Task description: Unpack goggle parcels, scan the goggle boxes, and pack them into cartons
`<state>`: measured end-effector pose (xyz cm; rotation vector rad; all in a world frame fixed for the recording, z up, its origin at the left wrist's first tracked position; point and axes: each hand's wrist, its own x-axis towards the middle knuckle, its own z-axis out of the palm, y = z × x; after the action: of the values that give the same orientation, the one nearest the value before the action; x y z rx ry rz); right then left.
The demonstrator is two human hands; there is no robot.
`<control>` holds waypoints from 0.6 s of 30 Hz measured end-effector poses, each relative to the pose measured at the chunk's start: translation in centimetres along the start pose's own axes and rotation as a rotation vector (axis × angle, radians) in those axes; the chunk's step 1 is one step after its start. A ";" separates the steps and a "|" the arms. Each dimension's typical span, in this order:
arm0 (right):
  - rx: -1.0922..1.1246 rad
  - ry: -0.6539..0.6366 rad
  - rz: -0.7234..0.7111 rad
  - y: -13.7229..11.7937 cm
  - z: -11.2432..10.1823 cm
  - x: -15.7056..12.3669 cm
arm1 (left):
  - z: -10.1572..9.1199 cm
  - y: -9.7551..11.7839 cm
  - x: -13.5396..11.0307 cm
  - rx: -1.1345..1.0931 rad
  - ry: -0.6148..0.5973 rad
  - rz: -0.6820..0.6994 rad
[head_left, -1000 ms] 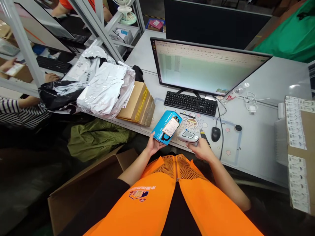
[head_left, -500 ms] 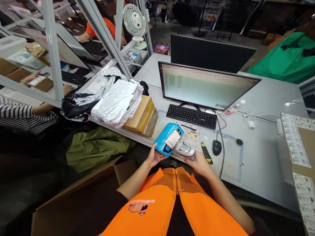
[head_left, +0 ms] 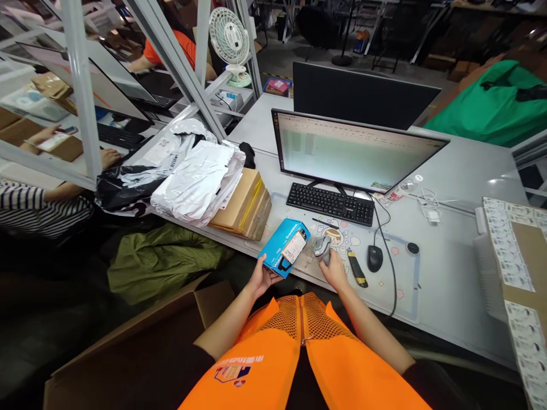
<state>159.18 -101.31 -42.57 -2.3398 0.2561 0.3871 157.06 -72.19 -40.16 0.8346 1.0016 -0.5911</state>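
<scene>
My left hand (head_left: 261, 279) grips the near lower corner of a blue box (head_left: 277, 244), tilted over the desk's front edge. A white label (head_left: 294, 247) is stuck on its upper face. In my right hand (head_left: 334, 271) is a grey and white barcode scanner (head_left: 322, 247), my fingers wrapped round its handle. The scanner's head stands apart from the box, just right of it. A yellow and black box cutter (head_left: 356, 269) lies on the desk mat (head_left: 408, 290) beside my right hand.
Behind the mat are a keyboard (head_left: 331, 203) and a monitor (head_left: 359, 151); a mouse (head_left: 375, 258) sits right. Cardboard boxes (head_left: 250, 208) and white plastic parcels (head_left: 199, 179) are stacked left. An open carton (head_left: 128, 336) stands below the desk. A co-worker's striped sleeve (head_left: 25, 196) shows far left.
The scanner has turned, so its head now points away from me and no longer lies sideways. My left hand and the box have shifted slightly left and down.
</scene>
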 end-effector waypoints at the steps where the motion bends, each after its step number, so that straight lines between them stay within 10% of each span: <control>1: -0.033 0.013 0.025 0.7 1.4 0.7 | -0.3 -0.1 0.0 0.000 0.011 -0.003; 8: -0.190 0.000 0.051 3.1 6.3 2.7 | -2.2 -0.2 -0.1 0.014 0.060 0.001; 18: -0.227 0.286 0.072 12.2 -2.6 5.1 | -2.8 0.6 2.0 0.107 0.069 -0.005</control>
<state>160.91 -112.09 -50.45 -2.6147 0.4552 0.1175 157.06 -69.66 -42.59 0.9526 1.0422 -0.6276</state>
